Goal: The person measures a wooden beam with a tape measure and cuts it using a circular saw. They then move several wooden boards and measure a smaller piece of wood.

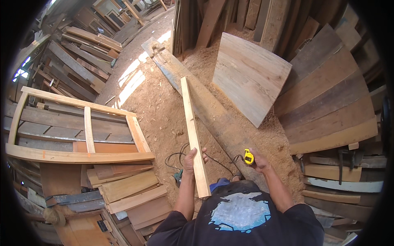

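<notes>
A long pale strip of wood [191,119] slants from in front of my chest out over the sawdust-covered ground. My left hand [191,160] is wrapped round its near part, the thumb on one side and fingertips showing on the other. In my right hand [259,161] is a yellow and black tape measure [248,157], held to the right of the strip and apart from it. No blade can be made out stretched from the tape. Beyond both hands a long, dusty board [213,112] lies diagonally on the ground.
A pale wooden frame [82,153] rests on stacked boards at left. A square wood-grain panel [252,76] stands ahead right, beside wide planks [328,98]. Near my left hand, a black cable [168,158] and a green tool [178,175] lie on the ground. More timber [336,172] is piled at right.
</notes>
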A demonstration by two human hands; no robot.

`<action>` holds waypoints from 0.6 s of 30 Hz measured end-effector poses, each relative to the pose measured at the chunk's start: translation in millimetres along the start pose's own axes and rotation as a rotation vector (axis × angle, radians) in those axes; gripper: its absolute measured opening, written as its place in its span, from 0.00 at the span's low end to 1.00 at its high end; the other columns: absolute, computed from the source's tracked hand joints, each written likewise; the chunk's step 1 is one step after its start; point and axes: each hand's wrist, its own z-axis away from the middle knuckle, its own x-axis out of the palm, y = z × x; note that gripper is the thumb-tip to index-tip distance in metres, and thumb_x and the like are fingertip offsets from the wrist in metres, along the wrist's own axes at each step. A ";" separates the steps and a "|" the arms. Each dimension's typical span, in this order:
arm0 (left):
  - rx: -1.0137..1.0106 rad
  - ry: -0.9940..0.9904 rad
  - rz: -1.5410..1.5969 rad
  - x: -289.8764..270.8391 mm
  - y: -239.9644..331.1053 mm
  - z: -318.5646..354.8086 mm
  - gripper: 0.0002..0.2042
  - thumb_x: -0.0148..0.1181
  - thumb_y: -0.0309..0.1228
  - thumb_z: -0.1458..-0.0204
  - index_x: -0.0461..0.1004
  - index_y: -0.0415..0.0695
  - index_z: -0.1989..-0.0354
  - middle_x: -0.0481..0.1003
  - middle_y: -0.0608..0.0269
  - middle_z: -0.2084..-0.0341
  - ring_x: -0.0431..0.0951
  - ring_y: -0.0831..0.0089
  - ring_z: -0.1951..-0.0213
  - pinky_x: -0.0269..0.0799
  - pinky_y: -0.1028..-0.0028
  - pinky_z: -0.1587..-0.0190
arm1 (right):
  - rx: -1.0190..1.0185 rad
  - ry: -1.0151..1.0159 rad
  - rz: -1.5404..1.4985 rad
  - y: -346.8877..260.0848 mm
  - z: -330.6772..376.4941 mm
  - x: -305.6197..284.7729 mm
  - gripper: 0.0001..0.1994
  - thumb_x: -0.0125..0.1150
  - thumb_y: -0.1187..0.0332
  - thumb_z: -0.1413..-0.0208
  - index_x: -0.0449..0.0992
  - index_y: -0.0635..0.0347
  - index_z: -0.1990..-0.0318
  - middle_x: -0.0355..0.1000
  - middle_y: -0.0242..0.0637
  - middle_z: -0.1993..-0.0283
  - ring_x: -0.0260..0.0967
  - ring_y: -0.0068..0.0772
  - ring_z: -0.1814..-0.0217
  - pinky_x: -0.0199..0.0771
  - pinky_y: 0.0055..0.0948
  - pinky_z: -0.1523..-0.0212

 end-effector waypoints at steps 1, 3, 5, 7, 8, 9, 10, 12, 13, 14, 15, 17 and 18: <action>-0.001 -0.003 0.062 -1.1 4.5 5.4 0.22 0.57 0.41 0.43 0.65 0.38 0.47 0.74 0.51 0.65 0.75 0.67 0.73 0.78 0.70 0.73 | 0.009 -0.003 0.000 -1.1 -0.4 4.3 0.21 0.56 0.44 0.38 0.74 0.53 0.52 0.78 0.33 0.64 0.74 0.23 0.68 0.74 0.25 0.71; -0.047 -0.081 0.130 -26.4 8.6 5.5 0.22 0.57 0.42 0.43 0.66 0.37 0.48 0.74 0.50 0.64 0.76 0.65 0.72 0.79 0.70 0.72 | 0.025 -0.010 0.037 -17.7 6.0 25.6 0.24 0.55 0.47 0.37 0.70 0.57 0.46 0.76 0.35 0.56 0.75 0.25 0.63 0.77 0.27 0.67; -0.090 -0.172 0.203 -52.2 10.8 1.5 0.23 0.56 0.43 0.44 0.67 0.36 0.49 0.74 0.49 0.63 0.76 0.64 0.71 0.79 0.71 0.72 | 0.006 -0.071 0.081 -35.2 13.9 42.5 0.26 0.55 0.49 0.37 0.66 0.58 0.40 0.76 0.36 0.54 0.74 0.26 0.60 0.77 0.27 0.65; -0.284 -0.464 0.473 -72.1 12.9 -1.8 0.23 0.58 0.44 0.46 0.68 0.35 0.53 0.74 0.41 0.60 0.78 0.63 0.70 0.80 0.66 0.70 | -0.024 -0.126 0.123 -51.5 21.0 60.3 0.29 0.55 0.51 0.37 0.62 0.60 0.35 0.75 0.37 0.51 0.74 0.26 0.57 0.78 0.27 0.64; -0.282 -0.466 0.476 -74.6 13.0 0.7 0.23 0.58 0.44 0.46 0.68 0.35 0.53 0.74 0.41 0.60 0.78 0.63 0.70 0.80 0.66 0.70 | -0.038 -0.138 0.236 -56.6 24.0 70.8 0.31 0.55 0.53 0.38 0.58 0.61 0.33 0.74 0.40 0.49 0.73 0.29 0.52 0.78 0.30 0.59; -0.255 -0.366 0.360 -76.7 13.7 4.1 0.22 0.58 0.43 0.47 0.69 0.35 0.53 0.73 0.37 0.56 0.78 0.61 0.69 0.80 0.66 0.70 | -0.053 -0.151 0.348 -59.0 22.7 81.1 0.34 0.55 0.55 0.39 0.54 0.63 0.30 0.73 0.42 0.47 0.72 0.32 0.48 0.78 0.32 0.55; -0.231 -0.266 0.244 -75.4 16.0 7.4 0.22 0.58 0.43 0.47 0.69 0.34 0.54 0.73 0.33 0.53 0.79 0.60 0.68 0.80 0.66 0.70 | -0.054 -0.149 0.351 -58.7 19.3 90.6 0.34 0.55 0.55 0.39 0.54 0.63 0.30 0.73 0.42 0.47 0.72 0.32 0.48 0.78 0.32 0.55; -0.255 -0.287 0.202 -55.6 19.4 12.1 0.22 0.57 0.42 0.47 0.70 0.33 0.56 0.70 0.28 0.48 0.81 0.58 0.65 0.81 0.66 0.68 | -0.262 -0.192 0.888 -57.6 9.9 108.4 0.39 0.56 0.56 0.41 0.47 0.66 0.28 0.70 0.51 0.43 0.70 0.41 0.41 0.71 0.37 0.43; -0.303 -0.254 0.194 -53.0 21.5 16.6 0.22 0.58 0.42 0.48 0.70 0.33 0.55 0.69 0.26 0.47 0.80 0.56 0.65 0.81 0.65 0.69 | -0.259 -0.198 0.890 -56.5 7.8 126.8 0.39 0.56 0.56 0.41 0.47 0.66 0.28 0.70 0.51 0.43 0.70 0.41 0.41 0.71 0.37 0.43; -0.353 -0.223 0.188 -53.5 23.0 17.3 0.22 0.59 0.41 0.48 0.70 0.34 0.54 0.67 0.25 0.46 0.79 0.54 0.64 0.82 0.64 0.70 | -0.185 -0.243 0.954 -56.5 8.3 148.2 0.40 0.57 0.55 0.42 0.47 0.67 0.28 0.68 0.56 0.40 0.68 0.45 0.39 0.67 0.38 0.39; -0.383 -0.228 0.170 -56.6 25.3 15.9 0.22 0.61 0.40 0.49 0.71 0.33 0.55 0.69 0.27 0.47 0.80 0.52 0.63 0.82 0.60 0.67 | -0.110 -0.290 1.018 -53.6 6.0 167.4 0.42 0.58 0.54 0.43 0.47 0.68 0.28 0.65 0.60 0.38 0.67 0.49 0.37 0.62 0.38 0.35; -0.371 -0.226 0.154 -63.7 28.4 14.2 0.22 0.61 0.40 0.49 0.71 0.33 0.55 0.71 0.30 0.49 0.80 0.51 0.62 0.82 0.60 0.67 | -0.093 -0.340 1.103 -41.1 -9.4 193.7 0.43 0.60 0.54 0.45 0.47 0.69 0.29 0.61 0.63 0.35 0.64 0.51 0.35 0.61 0.39 0.34; -0.362 -0.224 0.133 -67.2 29.4 13.2 0.22 0.61 0.40 0.49 0.71 0.33 0.55 0.73 0.32 0.52 0.80 0.50 0.62 0.83 0.60 0.66 | -0.078 -0.387 1.181 -34.6 -17.0 203.1 0.45 0.61 0.54 0.46 0.46 0.71 0.29 0.58 0.65 0.33 0.61 0.54 0.32 0.59 0.40 0.32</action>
